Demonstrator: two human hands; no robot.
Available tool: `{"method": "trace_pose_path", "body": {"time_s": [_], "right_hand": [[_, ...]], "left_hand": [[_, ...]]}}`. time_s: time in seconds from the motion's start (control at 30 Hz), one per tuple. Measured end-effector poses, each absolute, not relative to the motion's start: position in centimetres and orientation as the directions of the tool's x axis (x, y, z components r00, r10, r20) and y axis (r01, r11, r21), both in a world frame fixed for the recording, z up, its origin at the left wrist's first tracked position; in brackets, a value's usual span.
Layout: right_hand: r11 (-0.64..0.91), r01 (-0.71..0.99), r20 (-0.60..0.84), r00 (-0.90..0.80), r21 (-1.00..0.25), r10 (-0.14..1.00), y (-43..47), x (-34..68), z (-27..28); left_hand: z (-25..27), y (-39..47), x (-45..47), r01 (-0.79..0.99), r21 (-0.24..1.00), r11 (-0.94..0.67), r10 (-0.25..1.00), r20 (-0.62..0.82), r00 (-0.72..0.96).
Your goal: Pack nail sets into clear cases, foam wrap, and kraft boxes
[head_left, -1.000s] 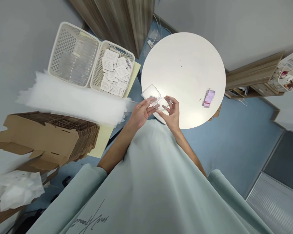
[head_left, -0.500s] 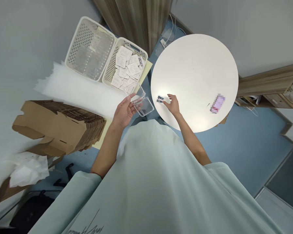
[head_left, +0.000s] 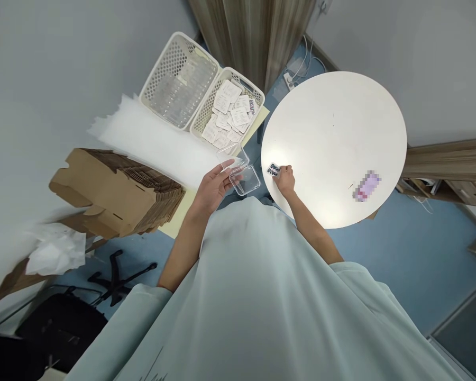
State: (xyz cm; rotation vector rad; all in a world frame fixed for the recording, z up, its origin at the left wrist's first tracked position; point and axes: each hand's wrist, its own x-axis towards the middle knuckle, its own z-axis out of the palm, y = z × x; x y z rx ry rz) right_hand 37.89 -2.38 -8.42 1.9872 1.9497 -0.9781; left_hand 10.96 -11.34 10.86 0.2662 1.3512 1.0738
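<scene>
My left hand [head_left: 212,191] holds a clear hinged plastic case [head_left: 245,180] by its left side, with the lid swung up and nothing seen inside. On the left edge of the round white table lies a small pale card with dark oval pieces [head_left: 274,170] in two rows. My right hand [head_left: 285,180] has its fingers closed on the card's right side; the fingertips are partly hidden. The card appears to rest on the tabletop still.
A white basket [head_left: 146,94] of clear cases stands beside another basket [head_left: 197,123] of white cards. White sheeting [head_left: 158,140] and folded cardboard boxes [head_left: 107,198] lie to the left. The round table [head_left: 333,137] bears a blurred purple object [head_left: 367,186]. A black chair [head_left: 59,328] stands lower left.
My right hand has moved in and closed on the card, which was just beside its open fingers before. The left hand keeps the open case. The whole view has shifted right.
</scene>
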Motion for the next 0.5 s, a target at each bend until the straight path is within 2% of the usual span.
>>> {"method": "trace_pose_path", "body": {"time_s": [0.17,0.33,0.5], "right_hand": [[-0.271,0.899,-0.577,0.025,-0.344,0.816,-3.1,38.5,-8.6],[-0.411,0.765,-0.577,0.063,-0.497,0.815,-4.0,40.0,-8.3],[-0.514,0.564,-0.527,0.157,-0.646,0.835,-4.5,41.6,-5.4]], "left_hand": [[10.8,-10.8,11.2,-0.45,0.711,0.54,0.749,-0.65,-0.128],[10.7,-10.2,11.7,-0.444,0.7,0.56,0.751,-0.654,-0.084],[10.3,-9.1,12.7,-0.425,0.677,0.601,0.747,-0.665,-0.001]]}}
